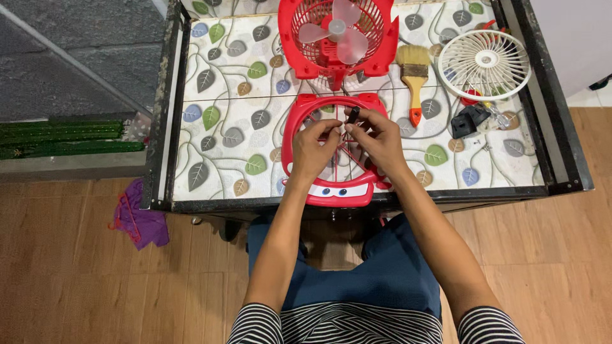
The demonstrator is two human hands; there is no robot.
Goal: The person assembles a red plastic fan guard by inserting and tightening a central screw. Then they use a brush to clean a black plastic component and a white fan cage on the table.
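A red fan front frame (299,114) with cartoon eyes lies flat at the table's near edge. Both my hands rest over its thin red grille. My left hand (313,148) pinches at the grille's middle with its fingertips. My right hand (377,139) holds a small dark tool (352,115), its tip at the same spot, touching my left fingers. Behind the frame stands the red fan body (382,44) with pale pink blades (338,30).
A paintbrush (414,73) with a wooden handle and a white round fan grille (484,62) lie at the right, with small black parts (468,120) next to them. The leaf-patterned tabletop (223,95) has a black rim. A purple cloth (139,216) lies on the wooden floor.
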